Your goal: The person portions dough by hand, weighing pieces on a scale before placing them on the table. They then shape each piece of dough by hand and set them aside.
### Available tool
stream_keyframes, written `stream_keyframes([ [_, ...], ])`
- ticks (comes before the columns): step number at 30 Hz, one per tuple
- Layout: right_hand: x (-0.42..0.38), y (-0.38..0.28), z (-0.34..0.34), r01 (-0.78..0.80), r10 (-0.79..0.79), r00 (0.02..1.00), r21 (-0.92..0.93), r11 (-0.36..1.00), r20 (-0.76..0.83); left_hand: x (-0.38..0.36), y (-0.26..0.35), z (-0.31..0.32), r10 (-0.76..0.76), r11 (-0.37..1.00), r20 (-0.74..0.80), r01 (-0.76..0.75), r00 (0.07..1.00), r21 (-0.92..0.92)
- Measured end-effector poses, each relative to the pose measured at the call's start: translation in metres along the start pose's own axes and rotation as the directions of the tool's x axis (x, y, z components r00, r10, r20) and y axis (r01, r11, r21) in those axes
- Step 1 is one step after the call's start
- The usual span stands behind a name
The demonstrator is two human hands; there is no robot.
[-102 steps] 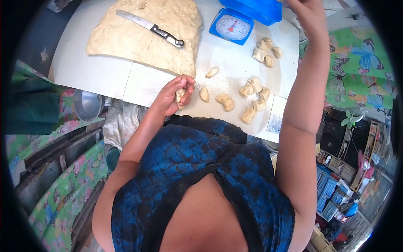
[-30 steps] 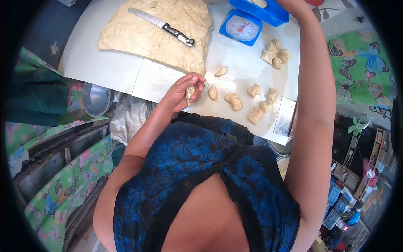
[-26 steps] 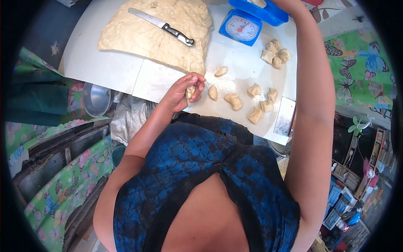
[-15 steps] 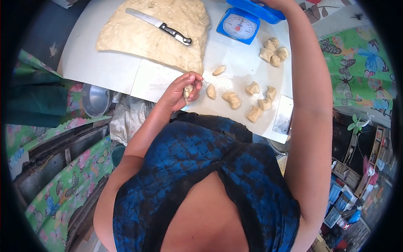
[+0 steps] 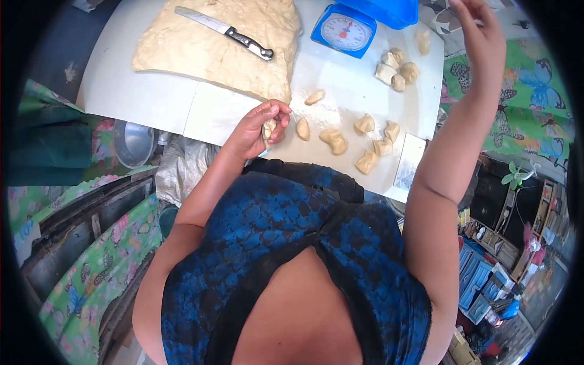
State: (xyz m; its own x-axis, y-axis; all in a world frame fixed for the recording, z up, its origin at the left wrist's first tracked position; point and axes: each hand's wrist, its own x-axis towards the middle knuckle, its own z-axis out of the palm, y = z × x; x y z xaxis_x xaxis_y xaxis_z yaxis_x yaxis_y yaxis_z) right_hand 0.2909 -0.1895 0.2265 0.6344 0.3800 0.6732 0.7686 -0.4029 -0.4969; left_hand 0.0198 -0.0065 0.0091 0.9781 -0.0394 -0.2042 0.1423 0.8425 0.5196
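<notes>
My left hand [image 5: 258, 129] is curled round a small dough piece [image 5: 269, 129] at the table's near edge, just below the big dough slab [image 5: 213, 55]. A knife [image 5: 225, 31] with a black handle lies on the slab. My right hand [image 5: 480, 24] is raised at the upper right, fingers apart, with nothing visible in it. To its left stand the blue scale [image 5: 344, 31] and its blue tray [image 5: 389, 9]. A blurred dough piece [image 5: 423, 41] is between the tray and my right hand. A dough cluster [image 5: 396, 70] sits below the scale.
Several cut dough pieces [image 5: 333, 140] are spread over the near right of the white table [image 5: 140, 100]. A phone-like flat object [image 5: 410, 161] lies at the right edge. A metal bowl [image 5: 134, 144] is below the table's left side.
My right hand has moved right, away from the blue tray, and its fingers now show apart. A blurred dough piece now shows right of the tray. My left hand still holds its dough.
</notes>
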Motion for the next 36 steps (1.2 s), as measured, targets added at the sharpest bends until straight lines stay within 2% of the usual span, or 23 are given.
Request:
stream_keyframes([
  [2,-0.015,0.033,-0.013,-0.187,0.135,0.940,0.143,0.972,0.312,0.000,0.000,0.001,0.002,1.000,-0.012,-0.002,1.000,0.007],
  [3,-0.032,0.032,-0.012,-0.158,0.115,0.878,0.054,0.986,0.464,-0.001,0.001,0.002,0.003,1.000,-0.014,-0.002,1.000,0.005],
  [5,-0.074,0.015,-0.008,-0.075,0.127,0.677,-0.104,0.992,0.725,-0.001,0.001,0.002,-0.002,1.000,-0.036,0.002,0.999,0.021],
  [7,-0.119,0.027,0.010,-0.121,0.051,0.447,0.004,0.993,0.893,-0.001,0.000,0.002,-0.002,1.000,-0.038,0.003,0.999,0.015],
  [8,-0.138,0.029,0.018,0.051,-0.015,0.395,-0.005,0.999,0.918,0.000,0.000,0.002,-0.006,1.000,-0.036,0.006,0.999,0.014],
  [9,-0.154,0.033,0.028,0.145,0.043,0.274,-0.086,0.986,0.961,0.000,0.000,0.002,-0.005,1.000,-0.036,0.006,0.999,0.013],
  [12,-0.165,0.040,0.037,0.086,0.053,0.298,-0.082,0.993,0.953,0.001,0.001,0.001,-0.002,1.000,-0.015,0.003,1.000,0.016],
  [14,-0.147,0.037,0.028,-0.225,0.112,0.234,-0.058,0.973,0.966,0.002,0.001,0.000,-0.015,0.999,-0.022,0.016,1.000,0.029],
  [15,-0.133,0.029,0.022,-0.219,0.108,0.238,-0.055,0.974,0.965,0.002,0.002,0.001,-0.009,0.999,-0.019,0.010,1.000,0.033],
  [17,-0.106,0.009,0.008,-0.148,-0.074,0.499,0.169,0.974,0.864,0.002,0.003,0.004,-0.026,1.000,-0.009,0.026,1.000,0.013],
  [18,-0.101,0.007,0.010,-0.002,-0.171,0.505,0.200,0.980,0.846,0.001,0.002,0.005,-0.023,1.000,-0.006,0.023,1.000,0.016],
  [19,-0.102,0.004,0.015,0.003,-0.174,0.510,0.200,0.980,0.842,0.001,0.001,0.004,-0.020,1.000,-0.012,0.021,1.000,0.017],
  [21,-0.115,0.006,0.031,-0.014,-0.068,0.310,0.076,0.997,0.948,0.002,0.001,0.003,-0.007,1.000,-0.009,0.007,1.000,0.027],
  [22,-0.131,0.016,0.041,0.136,-0.053,0.251,0.019,0.991,0.967,0.001,0.001,0.002,-0.010,1.000,-0.013,0.010,1.000,0.025],
  [23,-0.140,0.011,0.049,0.238,0.076,0.147,-0.110,0.965,0.986,0.001,0.000,0.002,-0.008,1.000,-0.018,0.008,1.000,0.021],
  [25,-0.150,0.016,0.057,0.312,0.072,0.122,-0.107,0.944,0.990,-0.001,0.000,0.001,0.009,1.000,-0.014,-0.009,1.000,-0.004],
  [27,-0.144,0.012,0.058,0.228,0.139,0.015,-0.139,0.964,0.990,-0.001,0.001,0.002,-0.017,1.000,-0.004,0.017,1.000,-0.019],
  [28,-0.134,0.008,0.053,0.144,0.046,0.082,-0.057,0.988,0.996,0.001,-0.001,0.000,-0.021,1.000,-0.010,0.021,1.000,-0.017],
  [30,-0.097,-0.009,0.034,-0.240,-0.084,0.184,0.128,0.962,0.979,0.002,0.000,0.002,-0.014,1.000,-0.012,0.014,1.000,-0.004],
  [32,-0.059,-0.014,0.019,-0.102,-0.200,0.514,0.291,0.951,0.834,0.002,0.001,0.003,-0.021,1.000,-0.015,0.022,1.000,0.016],
  [33,-0.046,-0.004,0.017,-0.086,-0.156,0.691,0.294,0.952,0.706,0.002,0.001,0.003,-0.026,1.000,-0.014,0.026,1.000,0.013],
  [34,-0.027,0.000,0.018,-0.219,0.009,0.752,0.237,0.947,0.659,0.002,0.001,0.003,-0.031,0.999,-0.014,0.031,0.999,0.013],
  [36,0.009,0.007,0.024,-0.173,0.021,0.836,0.226,0.959,0.548,0.002,0.001,0.002,-0.034,0.999,-0.013,0.034,0.999,0.019],
])
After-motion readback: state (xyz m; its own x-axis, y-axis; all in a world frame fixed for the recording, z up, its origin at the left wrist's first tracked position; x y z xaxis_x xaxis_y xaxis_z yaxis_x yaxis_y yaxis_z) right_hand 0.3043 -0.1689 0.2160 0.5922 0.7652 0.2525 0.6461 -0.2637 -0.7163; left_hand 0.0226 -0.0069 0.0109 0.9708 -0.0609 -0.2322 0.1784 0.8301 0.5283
